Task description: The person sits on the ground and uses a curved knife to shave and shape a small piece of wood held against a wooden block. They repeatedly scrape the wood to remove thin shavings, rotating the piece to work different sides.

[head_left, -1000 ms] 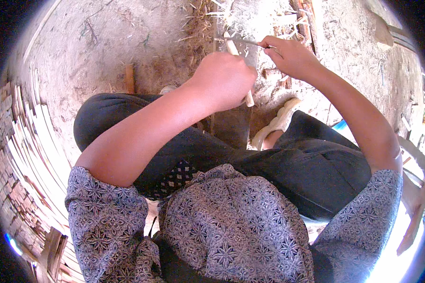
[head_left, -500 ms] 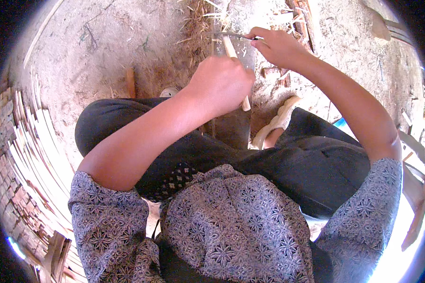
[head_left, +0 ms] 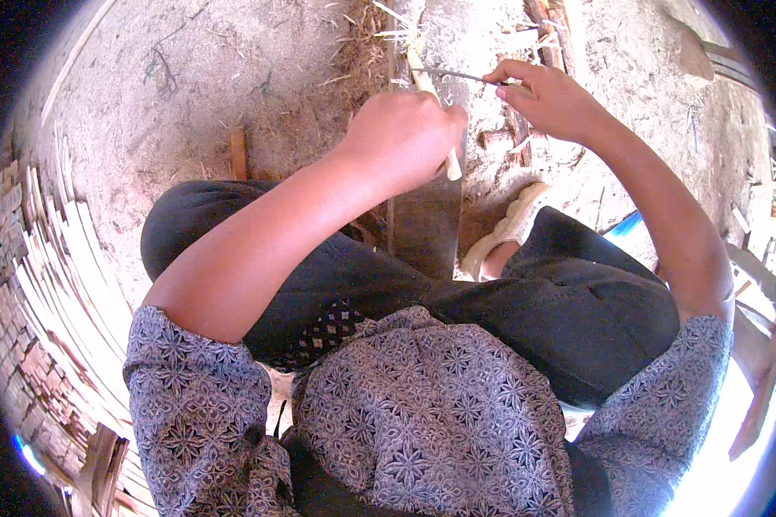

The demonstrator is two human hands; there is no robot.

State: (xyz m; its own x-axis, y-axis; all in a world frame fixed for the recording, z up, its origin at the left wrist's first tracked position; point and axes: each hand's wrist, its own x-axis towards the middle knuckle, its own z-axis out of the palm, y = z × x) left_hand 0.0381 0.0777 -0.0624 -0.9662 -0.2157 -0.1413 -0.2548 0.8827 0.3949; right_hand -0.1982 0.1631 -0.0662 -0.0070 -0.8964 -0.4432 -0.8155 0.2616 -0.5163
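My left hand [head_left: 405, 138] is closed round a pale wooden stick [head_left: 422, 79]. The stick slants over a plank [head_left: 424, 228], its far end up the board and its near end poking out below my fist. In my right hand [head_left: 539, 96] is a thin-bladed knife [head_left: 457, 76], pinched by the handle, with the blade pointing left. The blade's tip end lies at the stick, just beyond my left fist. My right hand hides part of the handle.
Pale shavings [head_left: 397, 34] lie about the plank's far end. A stack of long wood strips [head_left: 82, 284] runs along the left. My shoe [head_left: 513, 226] rests beside the plank on the right. A brown wood piece [head_left: 238, 153] is on the ground to the left.
My right hand has moved right and slightly nearer with the knife, so less of the blade overlaps the stick. My left hand has shifted slightly farther away with the stick.
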